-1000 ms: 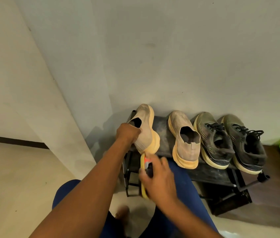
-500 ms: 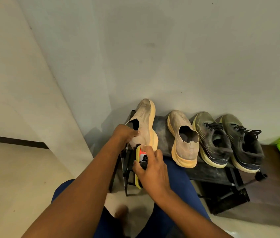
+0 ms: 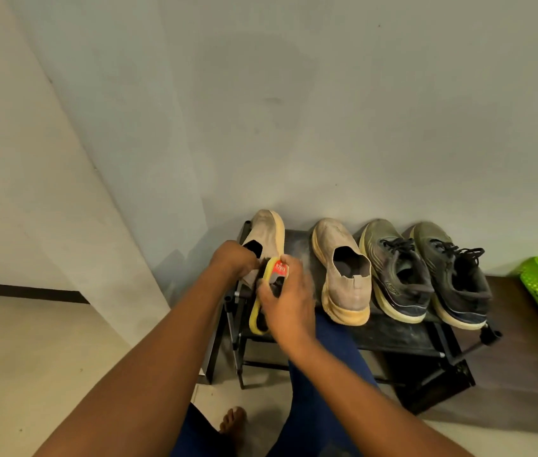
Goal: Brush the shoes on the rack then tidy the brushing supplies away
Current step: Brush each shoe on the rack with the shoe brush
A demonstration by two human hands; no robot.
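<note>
My right hand, gripping the yellow-backed shoe brush, has risen onto the tilted beige slip-on shoe my left hand holds; brushing of shoe 1 proceeds.

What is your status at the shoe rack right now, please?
Left hand grips tilted beige shoe at its collar. Right hand holds brush against its heel side. Three other shoes on rack; nothing in the way.

Both arms outstretched; left hand gripping, right hand gripping
</note>
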